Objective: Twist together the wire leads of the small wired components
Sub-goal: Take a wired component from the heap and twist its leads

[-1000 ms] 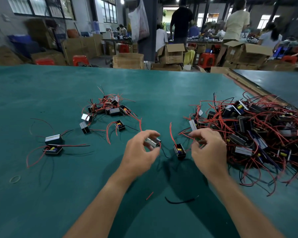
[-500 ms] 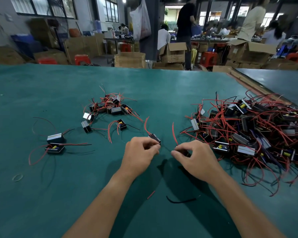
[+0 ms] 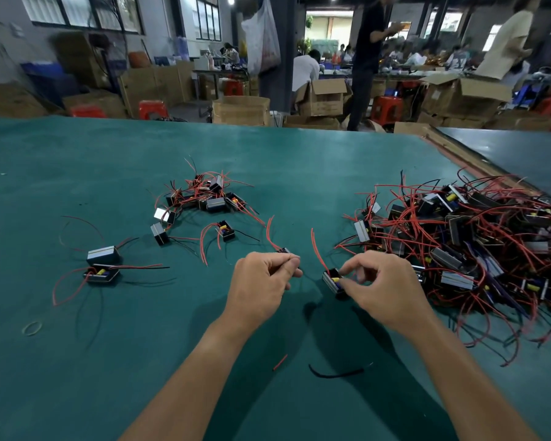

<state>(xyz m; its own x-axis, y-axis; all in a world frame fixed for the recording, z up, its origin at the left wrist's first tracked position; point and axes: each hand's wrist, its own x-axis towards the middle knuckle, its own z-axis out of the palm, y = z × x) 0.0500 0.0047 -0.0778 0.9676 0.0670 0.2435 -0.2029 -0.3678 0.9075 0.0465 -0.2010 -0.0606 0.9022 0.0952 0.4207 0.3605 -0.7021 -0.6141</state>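
Note:
My left hand point(image 3: 263, 286) grips a small black component point(image 3: 283, 250), mostly hidden in its curled fingers; a red lead point(image 3: 269, 230) curves up from it. My right hand point(image 3: 380, 288) pinches a second black component point(image 3: 333, 280) with a yellow part and a silver side, just above the green table point(image 3: 77, 361). Its red lead point(image 3: 317, 249) rises to the left. The two components sit about a hand's width apart.
A large tangle of wired components point(image 3: 468, 240) lies at the right. A smaller cluster point(image 3: 204, 195) sits at centre left, with two single units point(image 3: 104, 264) farther left. Loose red point(image 3: 280, 362) and black point(image 3: 334, 374) wire scraps and a rubber band point(image 3: 32, 328) lie near me.
My right hand came left off the big pile and picked up the component from the table. My left hand closed tighter round its component; the two hands drew nearer each other.

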